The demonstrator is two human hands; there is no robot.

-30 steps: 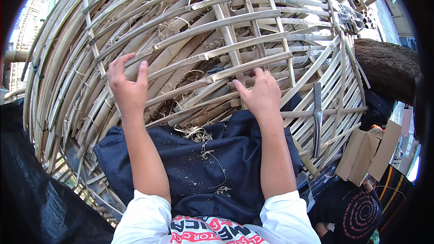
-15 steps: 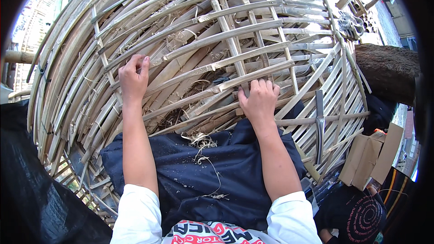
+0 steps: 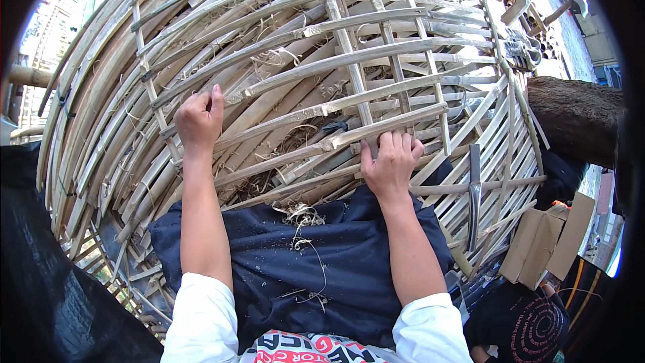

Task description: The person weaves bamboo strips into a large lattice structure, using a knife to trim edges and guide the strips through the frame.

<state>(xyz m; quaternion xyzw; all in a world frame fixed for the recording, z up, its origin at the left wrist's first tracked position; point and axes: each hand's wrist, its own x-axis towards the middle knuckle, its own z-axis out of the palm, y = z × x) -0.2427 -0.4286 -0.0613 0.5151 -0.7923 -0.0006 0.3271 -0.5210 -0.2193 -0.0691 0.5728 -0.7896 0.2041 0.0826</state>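
Note:
A lattice of split bamboo strips [image 3: 354,82], with long slats crossing several narrower strips, spans the space in front of me. My left hand [image 3: 198,121] is closed at the left part of the lattice, thumb pointing up; the slat inside its fingers is mostly hidden. My right hand [image 3: 391,165] curls its fingers over the lattice's near edge, just below the nearest slat [image 3: 336,142]. Under the lattice lie many loose bamboo strips [image 3: 114,121]. Dark cloth [image 3: 356,255] covers my lap, with curled bamboo shavings [image 3: 302,215] on it.
To the right, a knife-like tool [image 3: 474,195] rests on fanned-out strips. Beyond are a thick log [image 3: 574,117] and an open cardboard box [image 3: 537,238]. Another person in a dark shirt [image 3: 514,326] is at the lower right. Dark sheeting [image 3: 54,275] hangs at the left.
The lattice has shifted slightly right and toward me, its near right corner lower in view. My right hand has moved a little right and nearer; my left hand has barely moved.

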